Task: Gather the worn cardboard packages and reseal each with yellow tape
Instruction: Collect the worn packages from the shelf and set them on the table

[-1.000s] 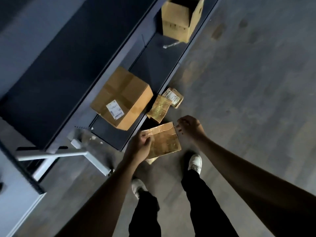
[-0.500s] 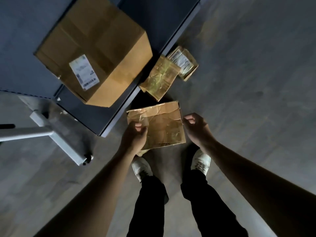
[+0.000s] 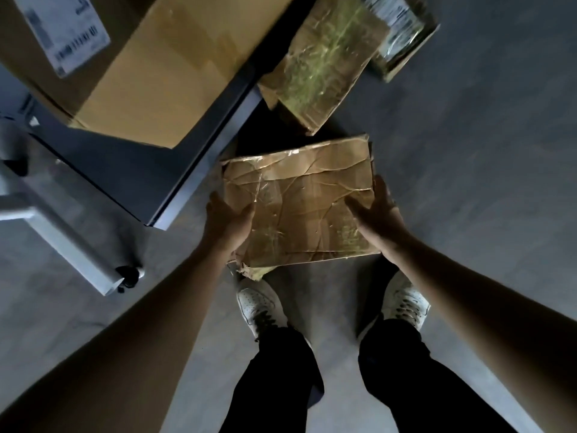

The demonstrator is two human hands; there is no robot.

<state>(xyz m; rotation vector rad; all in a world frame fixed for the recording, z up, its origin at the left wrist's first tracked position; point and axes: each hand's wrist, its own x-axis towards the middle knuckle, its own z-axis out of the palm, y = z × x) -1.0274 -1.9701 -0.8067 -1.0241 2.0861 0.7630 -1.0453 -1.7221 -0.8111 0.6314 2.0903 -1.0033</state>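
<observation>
While a white metal leg point(image 3: 59, 235) with a little black caster is poking in from the far left, a big cardboard box point(image 3: 156, 76) is sitting on the dark table point(image 3: 137, 179) next to it, with a white shipping label point(image 3: 62, 29) facing up. The box is hanging slightly over the table's edge.

Just off the table's near corner, the left hand point(image 3: 228, 220) is gripping the left edge of the worn cardboard package point(image 3: 303, 207). Its thumb is lying flat on the top face, and its fingers are running along the side, close together. Can't tell if the tips are tucking under. The package is super creased and shiny with old tape. It's being held flat between both hands over the grey floor point(image 3: 484, 167), in front of the white sneakers point(image 3: 259, 304), and a torn flap is dangling from its near-left corner.

Beyond it, a second crumpled package point(image 3: 324, 60) is leaning by the table edge. The right hand point(image 3: 377, 214) is clamping the right edge of the held package the same way, with its thumb on top and its fingers straight-ish along the side. A smaller labelled package point(image 3: 402, 29) is lying at the top right, touching the crumpled one.
</observation>
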